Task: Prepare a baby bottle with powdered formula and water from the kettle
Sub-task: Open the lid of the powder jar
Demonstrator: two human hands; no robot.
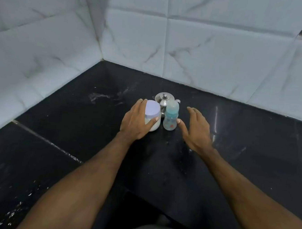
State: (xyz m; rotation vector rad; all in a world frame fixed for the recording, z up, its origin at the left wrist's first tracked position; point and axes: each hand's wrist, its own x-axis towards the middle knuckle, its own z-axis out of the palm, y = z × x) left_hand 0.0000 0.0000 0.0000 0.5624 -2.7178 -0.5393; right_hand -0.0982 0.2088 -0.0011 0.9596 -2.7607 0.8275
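Black stone counter in a corner of white marble-look wall tiles. Three things are clustered mid-counter: a jar with a pale purple lid and white powder inside, a baby bottle with a clear cap and teal collar just right of it, and a small steel kettle directly behind both, lid on, knob on top. Jar and bottle stand upright, very close together; contact between them can't be confirmed. The kettle is partly hidden by them, with its spout poking out to the right behind the bottle cap.

Left hand is wrapped around the jar from the left: fingers along the far side by the lid, thumb across the front of the glass. It is gripping the jar, which sits on the counter.

Right hand is spread wide just right of the bottle, fingers straight and slightly fanned, holding nothing. Thumb tip is right at the bottle's side at about collar height; actual touch can't be told. The palm hangs above the counter.

Both forearms are bare, reaching in from the bottom edge. White smears mark the counter behind and left of the jar, pale specks lie on the near-left slab, and a seam line runs diagonally across the counter on the left
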